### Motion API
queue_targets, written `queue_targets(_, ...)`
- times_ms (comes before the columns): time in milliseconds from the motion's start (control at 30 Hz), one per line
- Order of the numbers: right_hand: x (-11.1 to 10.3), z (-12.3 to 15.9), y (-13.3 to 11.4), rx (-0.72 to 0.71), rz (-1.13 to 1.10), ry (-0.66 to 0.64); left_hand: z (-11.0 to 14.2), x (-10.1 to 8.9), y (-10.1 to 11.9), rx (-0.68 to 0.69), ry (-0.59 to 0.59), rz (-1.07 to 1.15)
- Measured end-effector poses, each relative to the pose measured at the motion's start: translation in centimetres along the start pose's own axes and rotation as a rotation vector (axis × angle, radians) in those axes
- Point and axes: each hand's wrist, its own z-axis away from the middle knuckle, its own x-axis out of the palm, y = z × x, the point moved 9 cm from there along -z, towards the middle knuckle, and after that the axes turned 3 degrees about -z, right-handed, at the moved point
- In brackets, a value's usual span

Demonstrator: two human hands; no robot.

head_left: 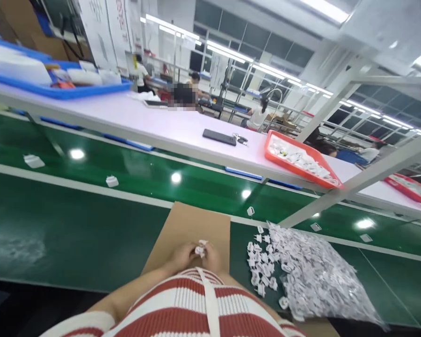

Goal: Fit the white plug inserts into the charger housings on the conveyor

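Both of my hands meet over a brown cardboard sheet (199,217) laid on the green work surface. Between them is a small white plastic part (201,249), its shape partly covered by the fingers. My left hand (183,256) is closed on it from the left side, and my right hand (213,259) closes round it from the right. To the right of the cardboard lies a loose pile of small white plastic parts (263,264). Beside that pile, a large clear plastic bag (323,276) is full of similar white pieces.
Several white pieces lie along the green belt, including one white piece (112,181). On the shelf above are a blue tray (73,92), a dark phone (219,136), keys (240,138) and a red tray (301,173). A slanted metal post (358,187) rises at right; people sit further back.
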Motion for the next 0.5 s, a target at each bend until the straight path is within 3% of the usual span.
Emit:
queue_targets(133, 0.5, 1.9, 2.0, 0.055, -0.129, 0.107, 0.0, -0.4, -1.5, -0.007, 0.006, -0.008)
queue_targets(233, 0.8, 3.6, 4.7, 0.134, -0.181, 0.19, -1.3, -2.7, -3.2, -0.053, 0.051, -0.026)
queue_targets(367, 2.8, 6.5, 9.3, 0.273, -0.224, 0.263, -4.5, -8.1, -6.6, -0.155, 0.135, -0.067)
queue_targets(500, 5.2, 9.2, 12.4, 0.458, -0.281, 0.408, -8.1, -15.3, -9.9, -0.25, 0.217, -0.168)
